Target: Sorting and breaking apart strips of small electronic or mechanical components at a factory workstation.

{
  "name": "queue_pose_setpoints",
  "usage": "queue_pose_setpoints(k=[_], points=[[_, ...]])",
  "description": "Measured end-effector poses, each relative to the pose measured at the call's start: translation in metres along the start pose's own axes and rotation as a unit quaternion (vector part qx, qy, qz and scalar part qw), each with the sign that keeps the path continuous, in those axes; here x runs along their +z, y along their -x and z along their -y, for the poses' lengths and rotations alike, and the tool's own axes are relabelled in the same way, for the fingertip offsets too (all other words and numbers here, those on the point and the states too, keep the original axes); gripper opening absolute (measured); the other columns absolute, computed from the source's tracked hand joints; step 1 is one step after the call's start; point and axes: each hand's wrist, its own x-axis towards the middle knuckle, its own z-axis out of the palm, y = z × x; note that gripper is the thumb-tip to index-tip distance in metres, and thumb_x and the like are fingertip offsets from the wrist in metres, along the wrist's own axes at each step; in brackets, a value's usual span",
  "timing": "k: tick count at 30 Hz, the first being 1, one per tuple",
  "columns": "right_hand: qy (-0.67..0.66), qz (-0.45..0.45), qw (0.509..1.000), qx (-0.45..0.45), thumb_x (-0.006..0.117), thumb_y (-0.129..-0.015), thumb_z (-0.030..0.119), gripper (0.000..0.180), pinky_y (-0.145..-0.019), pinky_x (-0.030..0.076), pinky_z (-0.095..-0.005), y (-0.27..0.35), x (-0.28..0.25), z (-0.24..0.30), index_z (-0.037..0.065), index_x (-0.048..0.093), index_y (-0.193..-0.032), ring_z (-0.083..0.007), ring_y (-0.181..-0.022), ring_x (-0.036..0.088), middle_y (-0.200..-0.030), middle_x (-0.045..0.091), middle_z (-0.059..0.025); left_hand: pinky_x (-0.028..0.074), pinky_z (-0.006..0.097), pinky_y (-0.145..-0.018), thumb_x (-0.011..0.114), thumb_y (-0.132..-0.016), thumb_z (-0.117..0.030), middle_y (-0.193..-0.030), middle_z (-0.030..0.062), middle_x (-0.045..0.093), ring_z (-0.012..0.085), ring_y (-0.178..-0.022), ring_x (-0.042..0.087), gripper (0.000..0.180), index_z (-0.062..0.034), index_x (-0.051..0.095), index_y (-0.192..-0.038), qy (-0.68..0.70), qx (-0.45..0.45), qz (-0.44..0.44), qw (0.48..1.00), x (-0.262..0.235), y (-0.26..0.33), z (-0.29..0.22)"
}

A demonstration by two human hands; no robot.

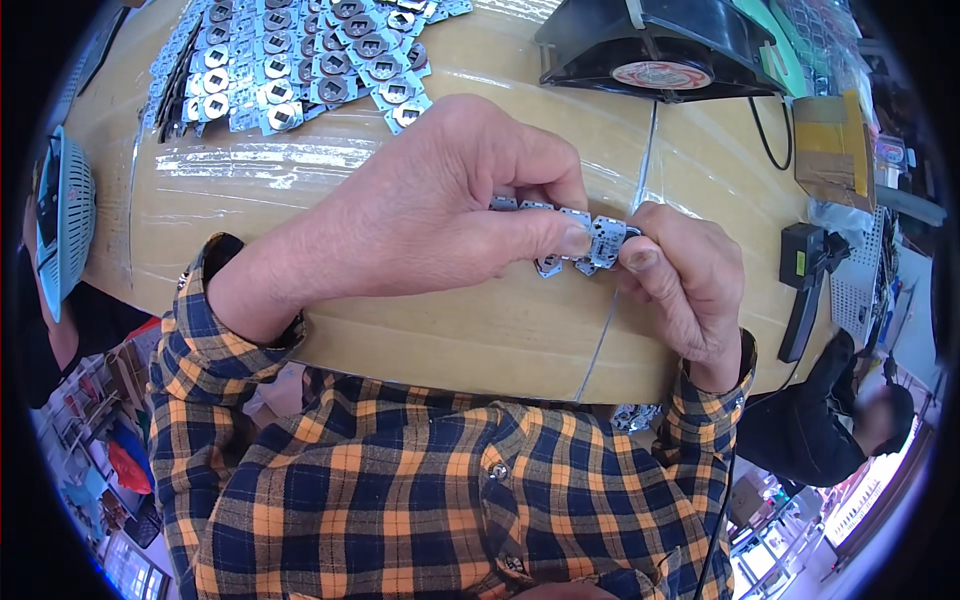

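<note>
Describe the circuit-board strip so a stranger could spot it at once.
Over the tan table, find where the left hand nears the right hand. The greyish circuit-board strip shows between them. Unlike the boards massed at upper left, it sits in the left hand's grip.

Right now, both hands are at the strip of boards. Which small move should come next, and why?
Perhaps tilt the right hand slightly and gently, with the left hand held steady. The left thumb lies across the strip, and the right hand closes at its right end, so the left seems placed to brace it. The fingers hide whether anything there is loose.
</note>
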Motion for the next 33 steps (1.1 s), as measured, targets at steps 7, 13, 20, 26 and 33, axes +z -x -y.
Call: queue_pose_setpoints(k=[7,13,20,26,33], points=[[-0.462,0.049,0.856,0.225,0.056,-0.098,0.020,0.029,-0.036,0.033,-0.0246,0.004,-0.004,0.001,-0.001,0.057,-0.078,-0.0113,-0.037,0.043,-0.054,0.051,-0.0039,0.047,0.017,-0.046,0.069,-0.087,-0.008,-0.074,0.0047,0.068,0.0050,-0.058,0.062,0.011,0.0018,0.069,-0.092,0.165,-0.045,0.026,0.985,0.001,0.000,-0.008],[-0.627,-0.016,0.747,0.220,0.047,-0.102,0.020,0.032,-0.033,0.030,-0.0202,0.001,0.007,-0.009,-0.003,0.054,-0.081,-0.0046,-0.036,0.034,-0.051,0.045,-0.0014,0.047,0.018,-0.049,0.070,-0.086,-0.007,-0.080,0.0063,0.069,0.0063,-0.063,0.064,0.017,0.0018,0.067,-0.100,0.186,-0.056,-0.037,0.980,0.005,-0.002,-0.001],[-0.402,-0.087,0.884,0.221,0.049,-0.101,0.018,0.029,-0.040,0.032,-0.0187,0.003,0.010,-0.012,0.000,0.057,-0.080,-0.0032,-0.043,0.041,-0.055,0.051,0.0002,0.045,0.026,-0.051,0.069,-0.080,0.003,-0.077,0.0094,0.066,0.0151,-0.063,0.064,0.021,0.0009,0.066,-0.101,-0.121,0.187,-0.142,0.965,0.015,-0.006,0.013],[-0.282,-0.076,0.935,0.203,0.049,-0.101,0.020,0.029,-0.038,0.032,-0.0206,0.001,0.013,-0.008,0.000,0.053,-0.079,-0.0055,-0.040,0.040,-0.054,0.048,-0.0009,0.043,0.030,-0.048,0.070,-0.073,0.008,-0.073,0.0112,0.062,0.0217,-0.058,0.061,0.030,0.0007,0.066,-0.102,-0.208,0.231,-0.172,0.935,0.017,-0.008,0.018],[-0.297,-0.029,0.936,0.188,0.051,-0.099,0.015,0.024,-0.041,0.029,-0.0190,0.002,0.018,0.000,0.002,0.056,-0.079,-0.0020,-0.043,0.039,-0.055,0.049,0.0026,0.044,0.029,-0.048,0.068,-0.076,0.007,-0.074,0.0105,0.063,0.0198,-0.057,0.061,0.026,0.0012,0.065,-0.101,-0.242,0.211,-0.201,0.925,0.017,-0.006,0.017]])
